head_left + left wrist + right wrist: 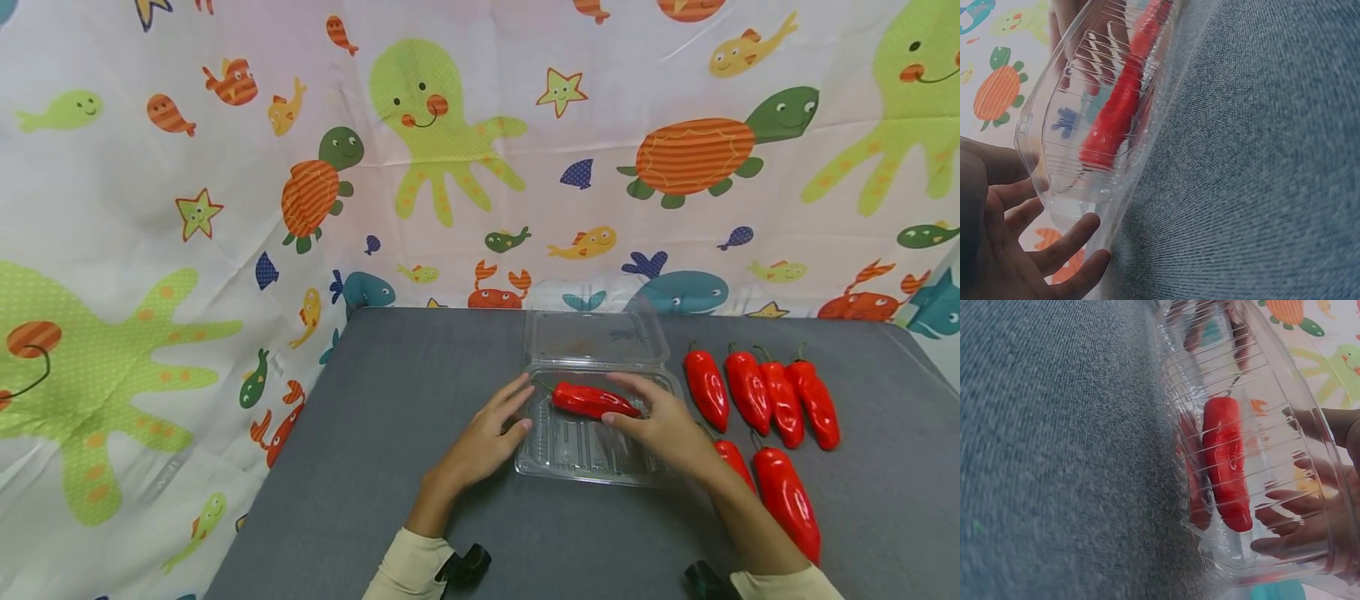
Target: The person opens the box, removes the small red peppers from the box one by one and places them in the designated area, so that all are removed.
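Observation:
One red chili pepper (592,401) lies crosswise in a clear plastic clamshell container (577,462), its stem toward the left. The container's hinged lid (596,337) is raised open at the back. At the container's left side is my left hand (489,440), fingers spread and fingertips right at the rim. My right hand (667,423) reaches over the right rim, with its thumb and fingers apart near the pepper's tip. Through the clear wall in the right wrist view, the fingers (1297,503) show loosely extended beside the pepper (1225,462).
Several more red peppers (783,404) lie on the grey cloth-covered table (390,400) to the right of the container. A large pepper (787,496) sits nearer, beside my right forearm, which partly covers another pepper (735,462). A printed curtain (465,258) hangs behind.

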### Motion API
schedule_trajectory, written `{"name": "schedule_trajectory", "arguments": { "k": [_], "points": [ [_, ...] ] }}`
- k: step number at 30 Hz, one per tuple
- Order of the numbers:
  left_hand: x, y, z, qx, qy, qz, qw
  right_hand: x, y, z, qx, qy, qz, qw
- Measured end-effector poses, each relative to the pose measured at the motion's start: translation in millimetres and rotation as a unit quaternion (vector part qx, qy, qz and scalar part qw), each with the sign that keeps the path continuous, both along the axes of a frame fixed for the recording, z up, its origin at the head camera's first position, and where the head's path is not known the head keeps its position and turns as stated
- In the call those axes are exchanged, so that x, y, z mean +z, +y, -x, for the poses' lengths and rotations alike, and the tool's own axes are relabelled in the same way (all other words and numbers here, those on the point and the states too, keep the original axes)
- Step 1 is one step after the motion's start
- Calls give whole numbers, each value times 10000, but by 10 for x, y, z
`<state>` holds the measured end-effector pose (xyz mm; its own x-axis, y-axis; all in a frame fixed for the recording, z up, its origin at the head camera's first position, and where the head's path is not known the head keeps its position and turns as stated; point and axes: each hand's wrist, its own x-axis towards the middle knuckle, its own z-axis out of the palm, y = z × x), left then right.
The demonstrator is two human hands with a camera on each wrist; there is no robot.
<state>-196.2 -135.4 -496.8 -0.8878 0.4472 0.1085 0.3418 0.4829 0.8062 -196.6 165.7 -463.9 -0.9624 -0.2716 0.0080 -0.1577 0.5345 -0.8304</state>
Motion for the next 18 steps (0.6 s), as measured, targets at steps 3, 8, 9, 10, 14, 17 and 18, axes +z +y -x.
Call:
{"name": "schedule_trajectory", "arguments": {
  "k": [3,8,9,10,14,17,18],
  "points": [
    [2,2,-7,8,-44,-24,10000,-32,-11,9,0,0,-66,10000],
    [8,7,-7,28,-69,-39,10000,-76,-23,26,-18,67,-125,9999],
    [12,8,-7,22,-61,-45,10000,-76,-25,27,-21,43,-122,9999],
    [13,8,-5,13,-45,-55,10000,-75,-28,28,-22,12,-112,9999],
    [19,7,-2,-32,26,-100,9999,-75,-40,42,22,-194,-96,9998],
    [20,9,-2,-42,28,-118,9999,-99,-49,62,95,-264,-94,9996],
    [21,11,-3,-40,20,-117,9999,-107,-54,67,122,-268,-80,9995]
  ]
}}
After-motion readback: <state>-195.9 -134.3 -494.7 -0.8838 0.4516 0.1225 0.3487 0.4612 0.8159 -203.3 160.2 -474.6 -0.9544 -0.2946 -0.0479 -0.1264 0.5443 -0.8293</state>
